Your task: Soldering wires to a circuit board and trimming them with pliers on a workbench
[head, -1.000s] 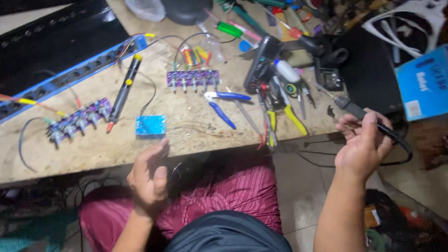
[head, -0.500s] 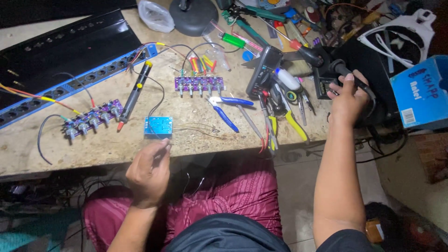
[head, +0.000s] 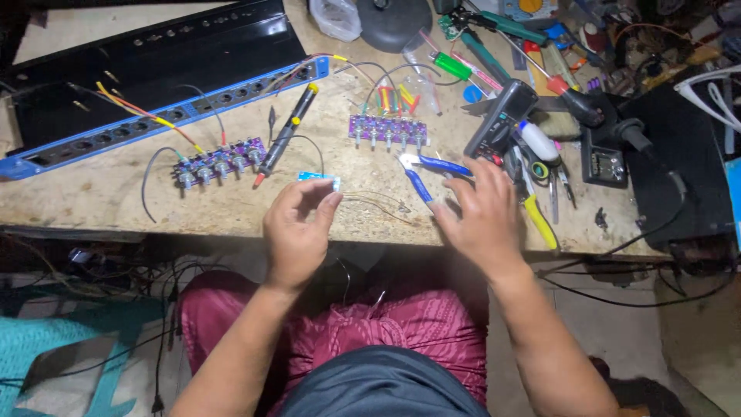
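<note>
My left hand (head: 297, 232) pinches a small blue circuit board (head: 319, 179) between thumb and fingertips, just above the worn wooden bench (head: 100, 197). My right hand (head: 478, 216) hovers with fingers spread over the bench edge and holds nothing. Its fingertips are next to blue-handled cutters (head: 428, 174). Thin bare wire (head: 378, 202) lies between the two hands. A purple board with a row of knobs (head: 386, 130) sits behind the cutters, and a second one (head: 220, 162) lies to the left.
A black pen-shaped tool with a yellow end (head: 285, 135) lies by the left purple board. A long black and blue panel (head: 154, 116) fills the back left. A multimeter (head: 500, 117), yellow-handled pliers (head: 540, 220), screwdrivers and a black box (head: 679, 177) crowd the right.
My right hand left the black box at the right and came to the bench middle by the cutters. My left hand picked the small blue board up off the bench.
</note>
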